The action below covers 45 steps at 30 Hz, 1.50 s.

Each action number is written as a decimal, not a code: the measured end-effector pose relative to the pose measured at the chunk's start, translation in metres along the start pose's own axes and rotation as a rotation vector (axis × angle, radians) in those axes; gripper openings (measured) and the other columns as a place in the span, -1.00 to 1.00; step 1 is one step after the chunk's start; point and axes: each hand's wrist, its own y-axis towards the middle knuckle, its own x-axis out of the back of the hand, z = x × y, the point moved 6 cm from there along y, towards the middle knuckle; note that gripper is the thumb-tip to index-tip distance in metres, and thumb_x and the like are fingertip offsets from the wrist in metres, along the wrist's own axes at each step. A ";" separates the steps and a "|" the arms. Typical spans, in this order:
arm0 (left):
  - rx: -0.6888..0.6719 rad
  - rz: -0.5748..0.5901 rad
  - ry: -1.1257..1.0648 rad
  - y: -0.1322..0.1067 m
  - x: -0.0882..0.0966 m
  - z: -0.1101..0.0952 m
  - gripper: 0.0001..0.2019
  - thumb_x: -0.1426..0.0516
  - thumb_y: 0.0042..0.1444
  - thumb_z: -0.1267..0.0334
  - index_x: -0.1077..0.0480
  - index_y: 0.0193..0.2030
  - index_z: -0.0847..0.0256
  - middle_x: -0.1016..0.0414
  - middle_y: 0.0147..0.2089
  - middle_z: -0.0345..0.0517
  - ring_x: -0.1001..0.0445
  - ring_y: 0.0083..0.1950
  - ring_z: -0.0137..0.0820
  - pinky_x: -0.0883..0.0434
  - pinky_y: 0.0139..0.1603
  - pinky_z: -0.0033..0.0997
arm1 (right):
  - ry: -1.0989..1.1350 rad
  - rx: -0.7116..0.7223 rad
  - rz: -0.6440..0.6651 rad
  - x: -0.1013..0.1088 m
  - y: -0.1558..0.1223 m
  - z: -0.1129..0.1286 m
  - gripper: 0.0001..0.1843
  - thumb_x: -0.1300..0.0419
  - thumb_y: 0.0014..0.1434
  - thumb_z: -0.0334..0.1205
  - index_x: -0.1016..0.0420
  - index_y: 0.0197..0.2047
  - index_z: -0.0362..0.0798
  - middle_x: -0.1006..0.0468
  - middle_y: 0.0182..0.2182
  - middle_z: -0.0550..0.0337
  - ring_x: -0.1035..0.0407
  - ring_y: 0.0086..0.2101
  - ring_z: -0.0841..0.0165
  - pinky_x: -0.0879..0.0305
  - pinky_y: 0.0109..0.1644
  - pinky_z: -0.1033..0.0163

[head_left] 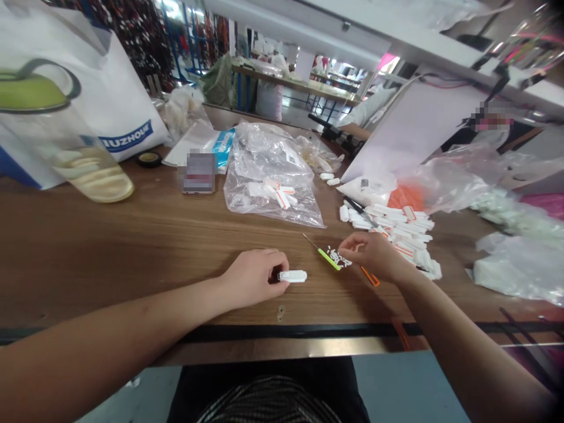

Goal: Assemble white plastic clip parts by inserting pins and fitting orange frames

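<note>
L hand [254, 277] sat low centre of frame on the table, fingers curled and pressed together around the left end of a small white oblong plastic block [292, 276]. The block stuck out to the right past the fingertips, just above the tabletop.

R hand [369, 255] was right of centre, thumb and index [353, 241] brought close together, w/ the other fingers curled below. Can't tell if they pinched anything; any piece there was too small to make out. Just left of those fingers lay a little heap of tiny white plastic bits [337, 257], touching a slim pick w/ a lime-green handle and thin metal tip [328, 258]. A flat orange plastic strip [370, 276] lay just under the R hand.

Upper right of that, a loose pile of white oblong pieces w/ orange-marked tags [399, 235] sat on the brown wood-grain table [132, 247], a black-handled tool [359, 209] resting on it. Top centre: a clear plastic bag [273, 188] w/ more white pieces, plus a phone w/ blurred screen [199, 171]. Upper left: a clear bottle w/ a green lid [57, 129] before a white tote bag w/ blue lettering [127, 103].
</note>
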 end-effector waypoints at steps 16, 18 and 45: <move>-0.042 -0.023 0.001 0.000 0.002 -0.004 -0.90 -0.22 0.06 0.22 -0.40 -0.33 0.16 -0.39 -0.42 -0.29 -0.34 -0.43 -0.46 -0.24 -0.40 -0.43 | 0.250 0.482 0.063 -0.055 -0.022 0.096 -0.90 -0.23 0.22 -0.25 -0.50 -0.35 0.01 -0.48 -0.31 0.21 -0.35 -0.24 0.33 -0.25 -0.05 0.15; -0.046 -0.031 -0.002 0.000 0.002 -0.005 -0.89 -0.23 0.05 0.22 -0.40 -0.33 0.16 -0.38 -0.42 -0.29 -0.33 -0.43 -0.47 -0.23 -0.40 -0.43 | 0.253 0.485 0.063 -0.056 -0.023 0.096 -0.90 -0.23 0.22 -0.26 -0.49 -0.36 0.00 -0.48 -0.31 0.22 -0.35 -0.24 0.34 -0.24 -0.04 0.16; -0.048 -0.043 -0.004 0.001 0.000 -0.002 -0.86 -0.24 0.08 0.16 -0.43 -0.32 0.16 -0.42 -0.40 -0.27 -0.38 -0.39 -0.43 -0.25 -0.36 -0.42 | 0.244 0.506 0.014 -0.057 -0.027 0.098 -0.89 -0.22 0.21 -0.34 -0.46 -0.37 -0.01 -0.46 -0.32 0.21 -0.34 -0.24 0.33 -0.25 -0.09 0.16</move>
